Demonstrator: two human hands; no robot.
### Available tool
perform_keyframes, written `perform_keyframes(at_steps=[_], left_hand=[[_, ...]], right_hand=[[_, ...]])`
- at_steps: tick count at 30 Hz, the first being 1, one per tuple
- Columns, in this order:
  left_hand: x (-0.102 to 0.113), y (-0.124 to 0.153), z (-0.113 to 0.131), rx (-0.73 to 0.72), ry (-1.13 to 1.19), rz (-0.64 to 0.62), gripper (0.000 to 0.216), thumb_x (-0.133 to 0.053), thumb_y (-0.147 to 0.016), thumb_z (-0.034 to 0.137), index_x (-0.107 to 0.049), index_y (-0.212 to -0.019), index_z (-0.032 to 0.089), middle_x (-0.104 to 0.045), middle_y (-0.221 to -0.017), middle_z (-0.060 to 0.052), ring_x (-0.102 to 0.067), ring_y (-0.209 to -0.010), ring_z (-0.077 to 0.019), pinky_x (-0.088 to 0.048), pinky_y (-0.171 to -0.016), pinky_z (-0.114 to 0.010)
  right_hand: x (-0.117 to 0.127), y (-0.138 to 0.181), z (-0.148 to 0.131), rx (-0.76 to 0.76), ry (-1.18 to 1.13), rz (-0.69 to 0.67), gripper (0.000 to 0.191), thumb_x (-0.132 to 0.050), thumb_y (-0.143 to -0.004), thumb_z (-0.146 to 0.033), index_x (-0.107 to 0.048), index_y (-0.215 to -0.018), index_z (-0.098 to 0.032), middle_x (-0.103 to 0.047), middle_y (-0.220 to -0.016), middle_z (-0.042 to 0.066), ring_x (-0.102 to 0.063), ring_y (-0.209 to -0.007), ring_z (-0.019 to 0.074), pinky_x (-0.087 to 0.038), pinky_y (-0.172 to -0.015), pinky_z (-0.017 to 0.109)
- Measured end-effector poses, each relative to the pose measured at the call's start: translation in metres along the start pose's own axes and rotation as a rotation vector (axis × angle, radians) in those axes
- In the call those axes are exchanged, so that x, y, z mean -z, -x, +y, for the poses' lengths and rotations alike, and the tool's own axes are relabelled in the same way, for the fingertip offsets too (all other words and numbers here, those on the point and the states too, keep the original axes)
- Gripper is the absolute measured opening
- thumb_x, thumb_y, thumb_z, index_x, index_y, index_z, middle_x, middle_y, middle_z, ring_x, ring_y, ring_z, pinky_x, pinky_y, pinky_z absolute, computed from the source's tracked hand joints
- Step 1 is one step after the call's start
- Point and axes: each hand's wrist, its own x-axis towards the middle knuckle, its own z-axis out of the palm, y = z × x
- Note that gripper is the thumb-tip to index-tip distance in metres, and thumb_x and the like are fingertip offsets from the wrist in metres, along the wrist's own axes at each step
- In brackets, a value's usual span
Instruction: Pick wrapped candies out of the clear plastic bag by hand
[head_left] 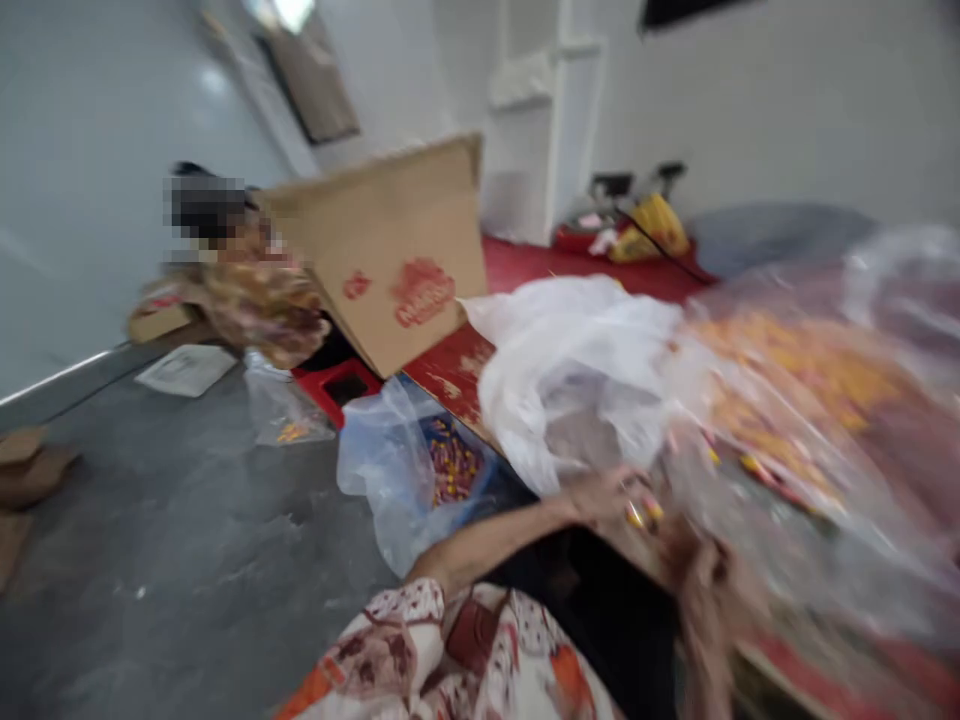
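Note:
My left hand [611,498] reaches in over the table edge, its fingers closed around a few small yellow-and-red pieces [643,513], perhaps wrapped sweets; blur hides their exact kind. Close beside it, my right hand [705,565] is smeared by motion, so its fingers cannot be made out. Just beyond my left hand lies a crumpled white plastic bag [577,340]. To the right, a large clear plastic sheet or bag [885,470] covers or holds many orange-yellow pieces [810,365]. Left of my left forearm, a blue tub lined with a clear bag [382,470] holds many small pink-and-yellow pieces [454,465].
A tall cardboard box [390,250] stands behind the tub, a seated person [262,300] to its left. A red tray [319,390] and a clear bag [281,405] are nearby on the grey floor [225,560]. Farther back on the red table [525,262] lies a yellow packet [649,230].

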Motion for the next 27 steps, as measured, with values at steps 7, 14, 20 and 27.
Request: perform_keyframes(at_steps=[7,14,20,27], left_hand=[[0.007,-0.006,-0.022,-0.122,-0.101,-0.041,0.016,-0.058,-0.113,0.023,-0.066,-0.124,0.015,-0.074,-0.106,-0.003,-0.073,-0.095,-0.0175,-0.057,-0.09,-0.029],[-0.003,-0.02,-0.031,-0.102,-0.562,-0.145,0.008,-0.069,-0.104,0.018,-0.066,-0.111,0.02,-0.075,-0.109,-0.007,-0.072,-0.099,-0.0218,-0.054,-0.084,-0.029],[0.01,-0.028,-0.027,-0.125,-0.341,-0.163,0.042,-0.041,-0.119,0.045,-0.065,-0.115,0.01,-0.065,-0.094,0.001,-0.061,-0.084,-0.0064,-0.048,-0.09,-0.024],[-0.018,-0.007,-0.023,-0.216,-0.418,-0.067,0.008,-0.068,-0.104,0.023,-0.069,-0.111,0.021,-0.067,-0.114,-0.009,-0.068,-0.103,-0.0217,-0.057,-0.097,-0.034]], right_hand=[[-0.01,0.024,0.039,-0.106,0.027,0.14,0.047,-0.038,-0.109,-0.053,-0.073,-0.102,-0.022,-0.078,-0.101,0.016,-0.073,-0.096,0.0302,-0.06,-0.09,0.046],[-0.017,0.028,0.042,-0.102,0.006,0.137,0.038,-0.041,-0.113,-0.038,-0.074,-0.111,-0.022,-0.076,-0.107,0.014,-0.071,-0.1,0.0268,-0.058,-0.094,0.04],[-0.017,0.029,0.042,-0.105,-0.039,0.107,0.036,-0.042,-0.116,-0.036,-0.074,-0.114,-0.021,-0.075,-0.107,0.013,-0.071,-0.1,0.0264,-0.058,-0.095,0.04],[-0.015,0.03,0.04,-0.132,-0.035,0.063,0.037,-0.041,-0.116,-0.038,-0.074,-0.116,-0.021,-0.076,-0.109,0.013,-0.072,-0.102,0.0258,-0.058,-0.096,0.039]])
